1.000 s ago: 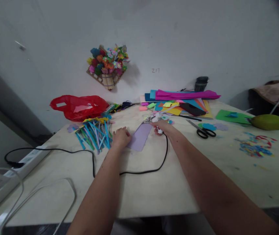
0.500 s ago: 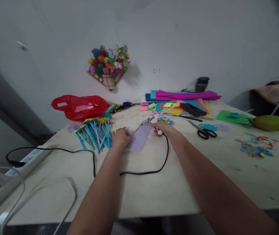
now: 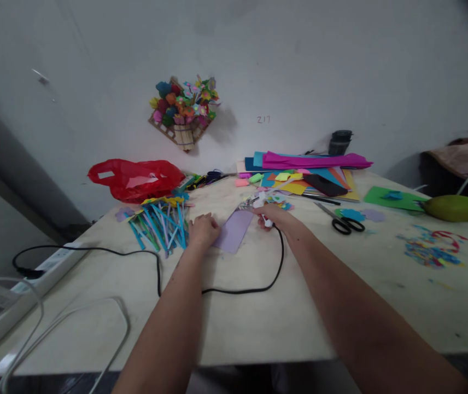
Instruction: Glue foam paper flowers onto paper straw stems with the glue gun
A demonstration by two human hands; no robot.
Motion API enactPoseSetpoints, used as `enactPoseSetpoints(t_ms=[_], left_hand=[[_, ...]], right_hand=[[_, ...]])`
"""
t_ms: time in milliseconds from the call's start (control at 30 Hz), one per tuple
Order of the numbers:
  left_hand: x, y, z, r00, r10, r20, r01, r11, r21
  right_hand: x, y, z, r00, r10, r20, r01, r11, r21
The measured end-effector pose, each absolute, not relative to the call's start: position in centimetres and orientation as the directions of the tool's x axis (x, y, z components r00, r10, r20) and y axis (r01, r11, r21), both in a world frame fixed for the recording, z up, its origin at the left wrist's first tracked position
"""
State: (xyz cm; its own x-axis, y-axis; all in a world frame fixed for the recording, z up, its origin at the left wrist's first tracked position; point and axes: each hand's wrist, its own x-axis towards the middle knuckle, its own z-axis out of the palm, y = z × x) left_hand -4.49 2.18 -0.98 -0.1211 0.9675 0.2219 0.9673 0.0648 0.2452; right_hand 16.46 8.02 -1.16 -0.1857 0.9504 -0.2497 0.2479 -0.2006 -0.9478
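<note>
A purple sheet (image 3: 235,232) lies on the table between my hands. My left hand (image 3: 204,229) is closed at the sheet's left edge, its fingers pinching or pressing there. In my right hand (image 3: 267,215) is a white glue gun (image 3: 263,202) with a black cord; its tip points left over the sheet's far end. Small metallic or patterned detail near the tip is too blurred to make out. Left of my left hand lies a bunch of blue, purple and green paper strips (image 3: 156,229) with yellow pieces at the top.
Scissors (image 3: 343,223), paper scraps (image 3: 433,249) and a green pouch (image 3: 455,208) are on the right. Coloured sheets (image 3: 316,161) lie at the back, a red bag (image 3: 135,179) at back left. A power strip (image 3: 53,268) and cables run along the left; the black cord crosses in front.
The whole view has shifted very slightly. Both hands, the glue gun and the purple sheet stay in nearly the same positions.
</note>
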Motion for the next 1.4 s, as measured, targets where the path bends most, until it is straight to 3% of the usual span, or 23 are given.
enactPoseSetpoints(t_ms=[600, 1400], left_hand=[[-4.7, 2.5, -1.33, -0.128, 0.966, 0.224, 0.966, 0.071, 0.247], [-4.79, 2.61, -1.43, -0.133, 0.966, 0.221, 0.966, 0.077, 0.247]], right_hand=[[15.66, 7.49, -0.28, -0.105, 0.947, -0.302, 0.245, -0.27, -0.931], [15.95, 8.01, -1.05, -0.197, 0.931, -0.308, 0.28, -0.247, -0.928]])
